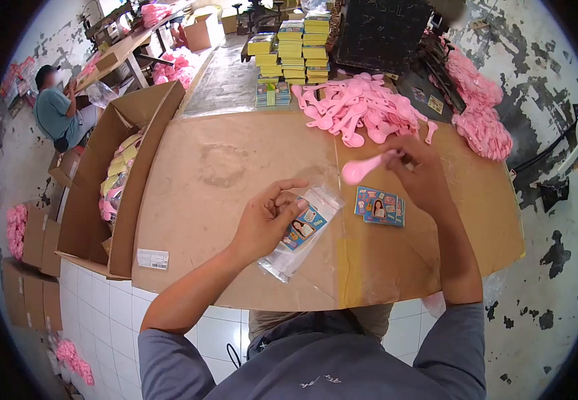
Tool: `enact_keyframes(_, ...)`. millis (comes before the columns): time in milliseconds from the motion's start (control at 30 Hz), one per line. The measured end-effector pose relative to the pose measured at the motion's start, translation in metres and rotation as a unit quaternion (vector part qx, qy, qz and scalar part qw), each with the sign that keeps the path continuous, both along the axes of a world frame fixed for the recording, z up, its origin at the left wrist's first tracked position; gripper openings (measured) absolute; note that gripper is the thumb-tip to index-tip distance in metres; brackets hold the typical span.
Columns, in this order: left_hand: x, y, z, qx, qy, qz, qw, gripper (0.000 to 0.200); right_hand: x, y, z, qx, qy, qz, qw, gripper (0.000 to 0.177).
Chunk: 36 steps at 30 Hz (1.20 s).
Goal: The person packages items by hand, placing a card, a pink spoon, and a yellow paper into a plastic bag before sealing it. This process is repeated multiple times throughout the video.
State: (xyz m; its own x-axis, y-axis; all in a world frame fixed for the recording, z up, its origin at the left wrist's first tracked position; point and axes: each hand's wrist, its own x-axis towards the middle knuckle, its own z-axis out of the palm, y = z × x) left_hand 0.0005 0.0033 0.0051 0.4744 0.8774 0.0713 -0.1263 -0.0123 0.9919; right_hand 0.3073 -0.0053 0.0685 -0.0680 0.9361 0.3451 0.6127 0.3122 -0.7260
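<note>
The left hand (265,223) is closed on one clear bag (295,250), with the thumb and fingers pinching it near the top. That tips the top end to the right, toward the other hand. One card shows inside the bag. The bag is over the middle of the desk (222,193), and its near end rests on the brown sheet.

The right hand (425,177) pinches one pink spoon (359,171) by the handle, with the round end pointing left at the bag. The two hands are apart, with a small gap between them.

Just near the right hand lies one short stack of cards (379,207) (I can't count how many), I think so it is easy to reach. Farther off is a big pile (362,110) of spoons, too many to count. A second heap (482,123) runs along the right edge. Far behind stand about five stacks of yellow packs (295,50). On the left, one open box (89,200) holds filled bags. One other person (55,113) sits far left.
</note>
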Motion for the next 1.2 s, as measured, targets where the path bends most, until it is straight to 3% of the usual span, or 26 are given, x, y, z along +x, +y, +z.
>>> enact_keyframes(133,0.001,-0.003,0.003,-0.001,0.001,-0.014,1.0,0.038,-0.028,-0.01,-0.002,0.029,0.104,0.091,0.99,0.013)
enact_keyframes(233,0.002,-0.003,0.001,0.0,-0.019,-0.015,1.0,0.035,-0.033,-0.011,0.004,0.019,0.096,0.102,0.99,0.014)
enact_keyframes(333,-0.001,-0.005,0.007,-0.019,0.026,-0.006,0.999,0.029,-0.036,-0.011,0.007,0.026,0.001,0.136,0.99,0.016)
enact_keyframes(433,0.001,-0.002,-0.008,0.026,0.013,-0.015,0.999,0.024,-0.044,-0.013,-0.002,0.0,0.018,0.119,0.993,0.025)
enact_keyframes(633,0.0,-0.005,0.001,-0.02,0.019,-0.016,0.999,0.023,-0.086,-0.028,-0.016,0.047,-0.027,0.123,0.991,0.042)
enact_keyframes(733,-0.01,0.001,0.002,-0.05,0.03,-0.059,0.997,0.023,-0.086,-0.032,-0.007,-0.047,0.029,0.267,0.962,0.043)
enact_keyframes(833,-0.009,0.0,0.005,-0.059,-0.022,-0.089,0.994,0.024,-0.08,-0.018,-0.012,-0.08,0.247,0.241,0.935,0.043)
enact_keyframes(933,-0.006,0.0,0.001,-0.065,-0.07,-0.129,0.987,0.029,-0.079,-0.015,0.009,0.041,-0.015,0.26,0.965,0.035)
enact_keyframes(1033,-0.01,0.003,-0.006,-0.065,-0.093,-0.167,0.979,0.035,-0.081,-0.014,0.017,0.046,-0.013,0.346,0.937,0.022)
enact_keyframes(1133,-0.007,-0.001,0.001,0.041,-0.086,-0.085,0.992,0.037,-0.088,-0.023,0.044,0.106,0.03,0.303,0.947,0.01)
enact_keyframes(1200,-0.008,-0.003,0.008,0.105,-0.067,-0.08,0.989,0.043,-0.086,-0.03,0.057,0.13,-0.05,0.265,0.954,0.01)
